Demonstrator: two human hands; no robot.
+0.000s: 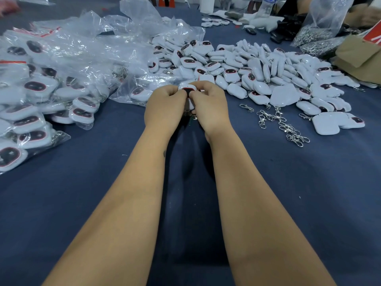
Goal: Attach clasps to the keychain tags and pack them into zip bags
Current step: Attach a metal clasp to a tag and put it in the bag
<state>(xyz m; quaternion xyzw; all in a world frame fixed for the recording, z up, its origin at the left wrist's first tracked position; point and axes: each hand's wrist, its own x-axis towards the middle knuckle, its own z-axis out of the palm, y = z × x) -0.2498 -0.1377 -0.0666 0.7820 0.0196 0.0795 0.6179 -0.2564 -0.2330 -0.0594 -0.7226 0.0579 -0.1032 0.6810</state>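
A white keychain tag (188, 90) is pinched between the curled fingers of the left hand (165, 108) and right hand (210, 108), above a blue table (103, 182).

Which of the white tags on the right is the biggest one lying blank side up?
The large blank tag at the loose pile's near edge: clearly bigger than its neighbours.

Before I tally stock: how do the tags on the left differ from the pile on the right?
The left tags sit sealed in clear zip bags; the right pile lies loose on the blue cloth. The left tags mostly show their dark faces; many in the right pile show plain white backs or edges. Both are the same white tags with dark, red-rimmed faces.
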